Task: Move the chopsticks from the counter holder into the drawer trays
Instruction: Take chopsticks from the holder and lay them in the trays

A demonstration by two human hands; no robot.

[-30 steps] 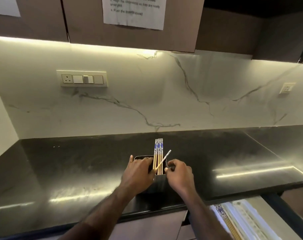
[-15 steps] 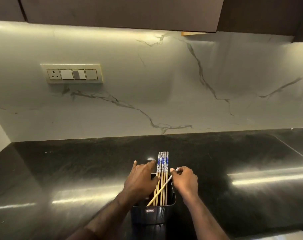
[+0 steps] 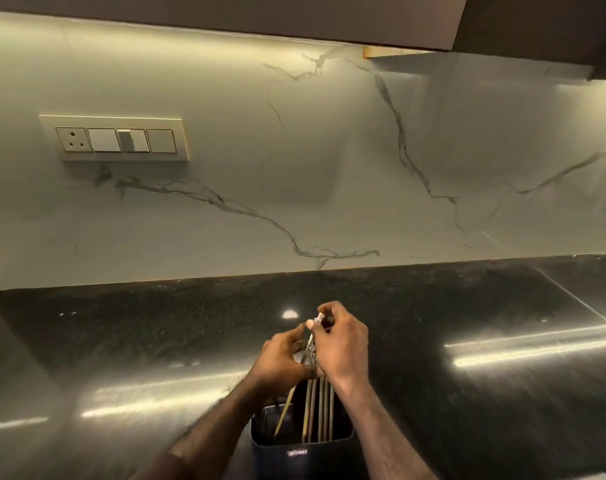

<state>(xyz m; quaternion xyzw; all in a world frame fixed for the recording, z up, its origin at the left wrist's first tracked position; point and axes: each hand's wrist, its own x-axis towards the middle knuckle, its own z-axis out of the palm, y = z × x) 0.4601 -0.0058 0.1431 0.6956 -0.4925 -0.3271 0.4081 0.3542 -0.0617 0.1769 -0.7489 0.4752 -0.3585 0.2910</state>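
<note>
One dark, square-mouthed holder (image 3: 301, 445) stands on the polished black stone counter (image 3: 121, 341), near edge, a little right of centre. A small pale label shows on its near wall; the print is too small to read.

Wooden chopsticks (image 3: 320, 410) stand in the holder. Count of shafts visible between the wrists: about five. Four stand close together and nearly upright on the right side; one leans off to the left, apart from the group, its lower end against the left half of the holder. Blur makes the exact count uncertain.

Two bare hands above the holder mouth, touching or almost touching each other.
- Right hand (image 3: 343, 348): fingers curled around the upper ends of the upright group, thumb and forefinger pinching the patterned white tops, which poke out just above the knuckles.
- Left hand (image 3: 280, 362): fingers bent inward towards the same bundle from the left; whether it truly grips a stick or only steadies them, I cannot tell.

Both forearms come up from the near edge, one each side of the holder.

Far side: pale marble-look backsplash (image 3: 294, 168) with grey veins. One cream switch plate (image 3: 116, 139) on its left part, holding one three-pin socket and three switch modules. Dark cabinets (image 3: 225, 12) run along the top, a strip light glowing beneath.
</note>
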